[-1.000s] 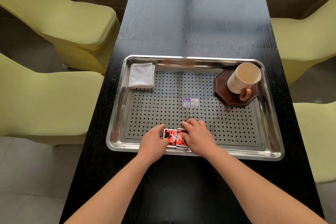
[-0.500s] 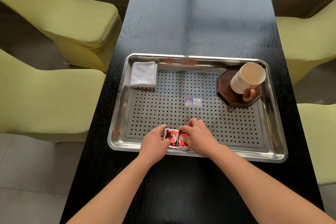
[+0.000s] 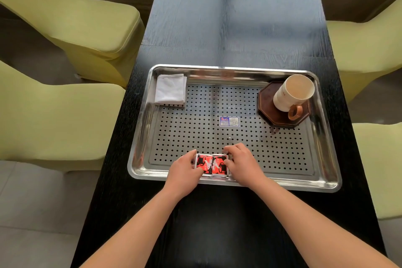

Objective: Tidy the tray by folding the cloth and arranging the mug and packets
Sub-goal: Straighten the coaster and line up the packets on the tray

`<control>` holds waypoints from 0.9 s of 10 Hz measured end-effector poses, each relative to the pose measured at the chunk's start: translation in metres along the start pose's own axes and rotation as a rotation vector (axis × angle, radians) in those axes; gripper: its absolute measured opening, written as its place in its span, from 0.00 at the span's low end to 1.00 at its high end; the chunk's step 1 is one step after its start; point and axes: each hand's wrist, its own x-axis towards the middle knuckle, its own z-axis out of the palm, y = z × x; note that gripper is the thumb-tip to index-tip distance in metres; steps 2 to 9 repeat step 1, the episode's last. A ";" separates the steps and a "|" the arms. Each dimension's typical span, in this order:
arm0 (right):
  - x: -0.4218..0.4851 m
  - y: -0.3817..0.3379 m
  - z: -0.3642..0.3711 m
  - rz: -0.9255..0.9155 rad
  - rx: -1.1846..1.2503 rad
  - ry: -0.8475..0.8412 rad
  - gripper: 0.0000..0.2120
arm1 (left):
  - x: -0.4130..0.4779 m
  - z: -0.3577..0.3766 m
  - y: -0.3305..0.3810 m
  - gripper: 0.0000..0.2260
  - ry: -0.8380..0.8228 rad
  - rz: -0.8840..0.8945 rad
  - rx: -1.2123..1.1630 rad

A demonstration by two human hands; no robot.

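Two red, black and white packets (image 3: 211, 164) lie side by side at the near edge of a perforated steel tray (image 3: 243, 69). My left hand (image 3: 185, 172) grips their left side and my right hand (image 3: 243, 162) grips their right side, fingers curled on the edges. A white cloth (image 3: 170, 89) lies folded in the tray's far left corner. A cream mug (image 3: 292, 93) with a brown handle stands on a dark octagonal coaster (image 3: 266, 104) in the far right corner.
The tray rests on a narrow black wooden table (image 3: 235, 17). Yellow-green chairs stand on both sides, such as the chair (image 3: 71, 17) at the left and the chair (image 3: 367, 41) at the right. A small blue label (image 3: 229, 121) is stuck at the tray's middle.
The packets show more between my hands than one second ago, as the fingers have drawn back to their outer edges. The view has shifted slightly; cloth and mug stay put.
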 end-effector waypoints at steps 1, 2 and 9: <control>-0.003 0.001 0.001 -0.001 0.018 0.014 0.18 | 0.000 0.001 0.002 0.24 0.006 0.004 -0.006; -0.003 0.001 0.001 -0.001 0.018 0.014 0.18 | 0.000 0.001 0.002 0.24 0.006 0.004 -0.006; -0.003 0.001 0.001 -0.001 0.018 0.014 0.18 | 0.000 0.001 0.002 0.24 0.006 0.004 -0.006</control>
